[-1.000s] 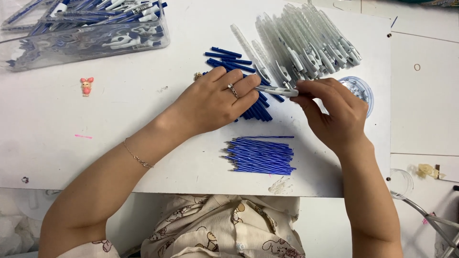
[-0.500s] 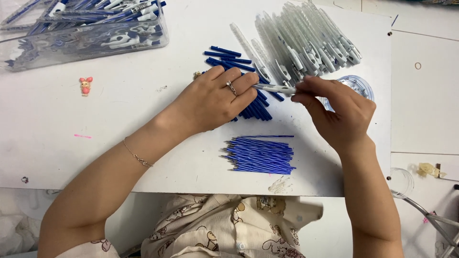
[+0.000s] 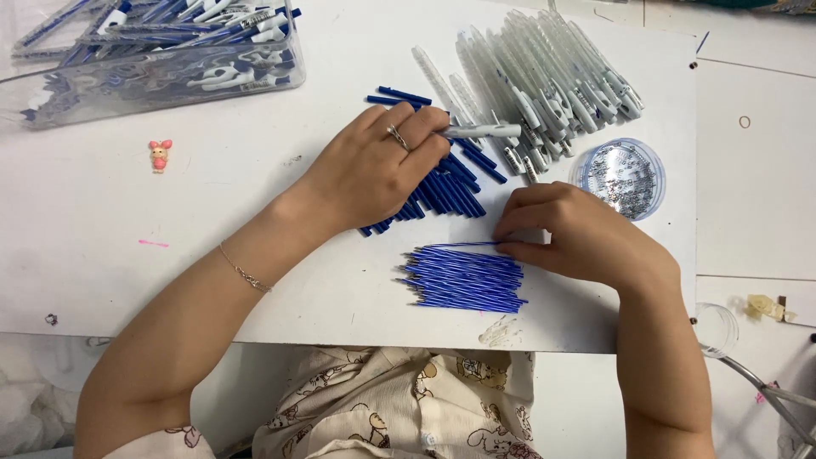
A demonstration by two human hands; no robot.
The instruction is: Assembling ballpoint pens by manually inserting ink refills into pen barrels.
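Two hands work over the white board (image 3: 255,212). The right hand (image 3: 578,238) has left the clear pen barrel (image 3: 480,131) and now pinches one thin blue refill (image 3: 459,246) at the top of the refill bundle (image 3: 463,279), at 6 o'clock. The left hand (image 3: 374,166) holds the barrel between fingertips, resting on loose blue tubes (image 3: 450,183). In my judgement, a refill is being fetched for that barrel. The clear tray (image 3: 153,81), at 10 o'clock, holds finished pens; the round lid (image 3: 619,174), at 3 o'clock, holds tiny springs. Empty barrels (image 3: 544,76) lie at 1 o'clock.
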